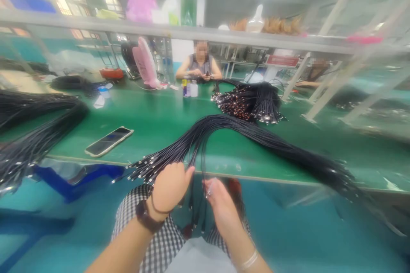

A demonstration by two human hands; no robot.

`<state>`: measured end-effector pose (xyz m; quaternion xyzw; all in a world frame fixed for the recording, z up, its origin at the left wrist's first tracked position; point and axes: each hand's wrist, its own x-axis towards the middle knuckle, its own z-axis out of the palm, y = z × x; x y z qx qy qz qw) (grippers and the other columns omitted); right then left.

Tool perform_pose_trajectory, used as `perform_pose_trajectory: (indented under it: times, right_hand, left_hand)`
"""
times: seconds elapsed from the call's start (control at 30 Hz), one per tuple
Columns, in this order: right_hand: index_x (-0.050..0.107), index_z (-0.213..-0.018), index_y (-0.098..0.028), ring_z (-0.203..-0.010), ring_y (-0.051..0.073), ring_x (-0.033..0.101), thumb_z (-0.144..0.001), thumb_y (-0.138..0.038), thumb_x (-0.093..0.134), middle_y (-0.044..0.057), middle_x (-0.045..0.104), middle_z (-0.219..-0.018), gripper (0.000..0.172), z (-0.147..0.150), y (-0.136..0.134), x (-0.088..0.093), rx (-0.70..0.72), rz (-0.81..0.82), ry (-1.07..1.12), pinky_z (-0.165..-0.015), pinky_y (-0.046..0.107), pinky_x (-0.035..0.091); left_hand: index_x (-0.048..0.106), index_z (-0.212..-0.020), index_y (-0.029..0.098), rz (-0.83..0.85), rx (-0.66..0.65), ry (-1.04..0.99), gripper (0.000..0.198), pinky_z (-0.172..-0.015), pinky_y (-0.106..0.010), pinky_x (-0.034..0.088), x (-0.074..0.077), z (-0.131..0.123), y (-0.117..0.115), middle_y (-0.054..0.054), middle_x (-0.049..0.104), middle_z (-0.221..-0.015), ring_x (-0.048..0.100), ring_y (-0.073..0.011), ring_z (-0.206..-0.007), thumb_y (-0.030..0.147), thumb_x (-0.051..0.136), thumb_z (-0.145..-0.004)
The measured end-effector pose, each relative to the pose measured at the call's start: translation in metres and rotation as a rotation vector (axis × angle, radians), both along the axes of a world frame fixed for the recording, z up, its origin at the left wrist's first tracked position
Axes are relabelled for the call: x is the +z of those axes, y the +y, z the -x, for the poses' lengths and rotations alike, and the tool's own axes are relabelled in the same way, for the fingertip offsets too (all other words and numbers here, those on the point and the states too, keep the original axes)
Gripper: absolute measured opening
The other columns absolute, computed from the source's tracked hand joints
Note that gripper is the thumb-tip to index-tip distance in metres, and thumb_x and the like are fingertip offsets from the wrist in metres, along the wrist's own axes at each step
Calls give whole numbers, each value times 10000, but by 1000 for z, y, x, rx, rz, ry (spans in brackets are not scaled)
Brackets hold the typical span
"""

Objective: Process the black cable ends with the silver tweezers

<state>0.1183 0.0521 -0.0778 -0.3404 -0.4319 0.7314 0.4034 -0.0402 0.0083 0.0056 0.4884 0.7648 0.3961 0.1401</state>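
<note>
Seeing left hand (169,188) and right hand (222,209) close together on strands of the black cable bundle (224,126) draped over the desk (153,136) edge; grip unclear from here. Second bundle (248,101) lies farther up, third bundle (38,113) at left.

Right hand (222,209) blurred; cable ends (208,190) at its fingertips unclear. Left cable bundle (38,136) cut by frame edge. Bottle labels (186,87) too small to read. Item (208,74) in far co-worker's hands (200,76) too small to tell.
</note>
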Motion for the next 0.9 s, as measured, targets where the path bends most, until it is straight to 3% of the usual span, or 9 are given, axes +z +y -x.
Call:
perform_pose_trajectory:
  times: [0.13, 0.27, 0.37, 0.43, 0.53, 0.6, 0.67, 0.77, 0.9]
  right_hand:
    - [608, -951, -227, -1011, 241, 663, -877, -625, 577, 88, 714, -1067, 406, 13, 1, 10, 202, 97, 156, -922, 405, 477]
    - [605, -981, -234, -906, 199, 668, -862, -604, 613, 40, 703, -953, 389, 25, 10, 19, 253, 133, 228, -882, 357, 491]
    - [616, -968, -234, -838, 184, 658, -861, -577, 629, 27, 699, -913, 360, 28, 16, 25, 247, 124, 208, -821, 336, 499]
    - [633, -946, -230, -826, 182, 652, -875, -558, 619, 29, 700, -930, 336, 24, 17, 32, 229, 90, 172, -808, 337, 497]
    - [685, -892, -212, -846, 165, 624, -906, -525, 597, 26, 696, -938, 325, 14, 20, 48, 186, 2, 76, -851, 316, 470]
    - [720, -902, -213, -907, 164, 612, -914, -519, 591, 27, 706, -971, 333, 7, 23, 58, 184, -56, -1, -909, 305, 443]
    - [741, -931, -214, -946, 171, 610, -897, -518, 618, 32, 715, -1009, 330, 2, 27, 65, 226, -90, -85, -926, 301, 434]
    - [744, -955, -214, -827, 154, 614, -876, -524, 639, 23, 709, -961, 337, -3, 31, 71, 324, -89, -217, -788, 278, 478]
    - [702, -997, -235, -556, 104, 516, -887, -518, 619, -30, 646, -754, 314, -11, 35, 75, 411, -86, -334, -553, 239, 446]
  left_hand:
    - [707, -854, 163, 2, -77, 50, 201, -979, -461, 361, -21, -10, 0, -181, 641, -915, 553, -379, -1041, 311, 574, -885]
    - [710, -1085, 148, 44, -174, 51, 297, -1069, -545, 258, -19, -10, -13, -197, 615, -1162, 447, -395, -1179, 214, 495, -892]
    - [748, -999, 218, 98, -287, -28, 245, -1070, -484, 292, -8, -6, -25, -116, 645, -1175, 465, -343, -1167, 231, 538, -872]
    - [744, -879, 241, 145, -301, -121, 193, -1026, -455, 343, -3, -2, -37, -74, 677, -1071, 525, -307, -1073, 300, 561, -883]
    - [668, -712, 214, 240, -234, -322, 365, -888, -463, 420, -5, 1, -52, -58, 662, -788, 583, -277, -822, 478, 525, -918]
    - [663, -724, 195, 309, -234, -525, 477, -819, -457, 458, -13, -3, -54, -67, 669, -714, 619, -280, -762, 588, 474, -917]
    - [697, -872, 171, 356, -289, -780, 576, -812, -455, 497, -25, -13, -48, -113, 733, -815, 680, -303, -834, 675, 418, -901]
    - [662, -1100, 143, 365, -378, -1140, 702, -842, -478, 534, -41, -33, -33, -189, 750, -1045, 706, -328, -975, 740, 368, -876]
    - [640, -1093, 133, 351, -396, -1386, 489, -783, -441, 568, -49, -52, -23, -192, 760, -1022, 740, -305, -881, 554, 617, -846]
